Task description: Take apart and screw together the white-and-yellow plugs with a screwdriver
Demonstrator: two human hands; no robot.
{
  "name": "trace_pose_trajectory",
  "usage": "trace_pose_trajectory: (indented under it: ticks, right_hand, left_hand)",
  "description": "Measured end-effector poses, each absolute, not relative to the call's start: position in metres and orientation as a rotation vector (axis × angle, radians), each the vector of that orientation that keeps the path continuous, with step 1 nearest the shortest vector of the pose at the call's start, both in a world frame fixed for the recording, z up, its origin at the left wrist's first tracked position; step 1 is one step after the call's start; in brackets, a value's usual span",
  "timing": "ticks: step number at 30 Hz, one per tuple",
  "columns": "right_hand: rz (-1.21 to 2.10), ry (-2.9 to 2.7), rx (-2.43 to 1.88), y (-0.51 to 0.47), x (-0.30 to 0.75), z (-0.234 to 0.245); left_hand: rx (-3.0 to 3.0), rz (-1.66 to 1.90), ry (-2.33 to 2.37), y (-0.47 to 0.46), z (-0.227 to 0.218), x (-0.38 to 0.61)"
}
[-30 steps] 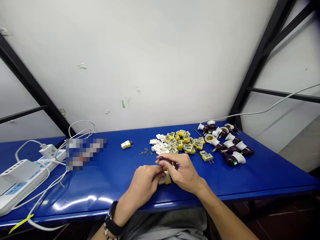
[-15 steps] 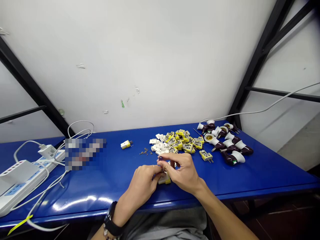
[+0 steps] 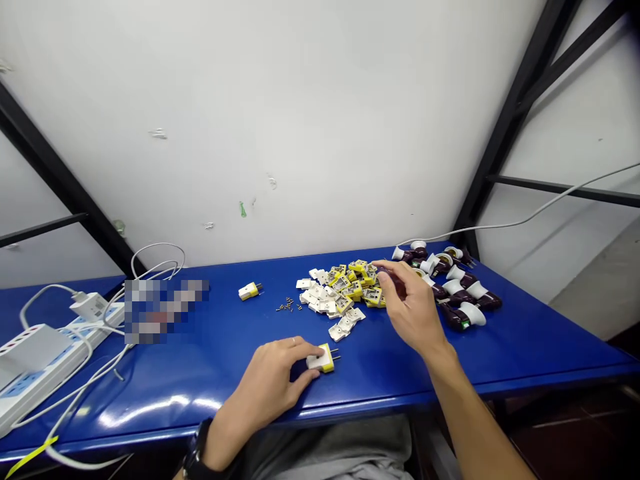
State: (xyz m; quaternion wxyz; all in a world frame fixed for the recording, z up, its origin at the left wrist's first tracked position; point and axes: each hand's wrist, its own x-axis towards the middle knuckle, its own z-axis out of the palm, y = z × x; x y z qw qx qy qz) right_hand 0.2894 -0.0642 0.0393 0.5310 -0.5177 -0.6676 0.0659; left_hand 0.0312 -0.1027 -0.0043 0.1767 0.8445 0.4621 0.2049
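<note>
My left hand (image 3: 275, 380) rests on the blue table (image 3: 210, 360) near its front edge, its fingers pinching a small white and yellow plug (image 3: 323, 361) with two pins pointing right. My right hand (image 3: 413, 307) hovers over the right end of a pile of yellow and white plug parts (image 3: 345, 290), fingers curled loosely with nothing visible in them. Two white plug halves (image 3: 346, 324) lie loose between the pile and the held plug.
A single assembled plug (image 3: 249, 290) and several tiny screws (image 3: 289, 305) lie left of the pile. Dark lamp sockets with white ends (image 3: 457, 290) are heaped at the right. A white power strip with chargers and cables (image 3: 50, 340) occupies the left. Black frame bars flank the wall.
My right hand has left the plug and swung right and away to the parts pile. My left hand keeps the plug, now uncovered, and has shifted slightly toward me.
</note>
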Motion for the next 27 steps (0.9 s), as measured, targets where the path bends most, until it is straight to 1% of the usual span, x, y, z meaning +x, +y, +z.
trace_pose_trajectory:
  ticks: [3,5,8,12,14,16,18,20,22,23,25,27]
  right_hand:
    - [0.038,-1.797,-1.679,-0.055,0.312,0.033]
    - [0.029,-1.903,-1.846,-0.049,0.320,0.026]
    - [0.057,-1.944,-1.984,-0.044,0.321,0.020]
    - [0.094,-1.897,-2.075,-0.043,0.317,0.023]
    - [0.083,-1.842,-2.112,-0.045,0.315,0.029]
    - [0.056,-1.764,-2.133,-0.048,0.313,0.035]
    - [0.033,-1.721,-2.102,-0.052,0.311,0.041]
    - [0.066,-1.770,-2.005,-0.057,0.308,0.045]
    - [0.167,-1.909,-1.859,-0.063,0.303,0.047]
    - [0.231,-1.990,-1.779,-0.066,0.300,0.047]
    - [0.352,-2.148,-1.628,-0.074,0.294,0.048]
    - [0.451,-2.277,-1.511,-0.081,0.289,0.047]
  left_hand:
    - [2.388,0.483,1.505,-0.102,0.002,0.010]
    - [2.360,0.392,1.682,-0.098,0.008,-0.011]
    - [2.272,0.284,1.892,-0.083,0.015,-0.048]
    - [2.183,0.254,2.076,-0.056,0.014,-0.085]
    - [2.237,0.286,2.171,-0.046,0.011,-0.088]
    - [2.327,0.396,2.233,-0.045,0.009,-0.077]
    - [2.404,0.553,2.198,-0.053,0.006,-0.053]
    - [2.548,0.623,1.864,-0.067,0.003,-0.022]
    - [2.666,0.580,1.482,-0.081,0.000,0.011]
    - [2.689,0.550,1.379,-0.087,-0.002,0.025]
    - [2.718,0.482,1.273,-0.093,-0.005,0.048]
    - [2.707,0.445,1.273,-0.094,-0.006,0.060]
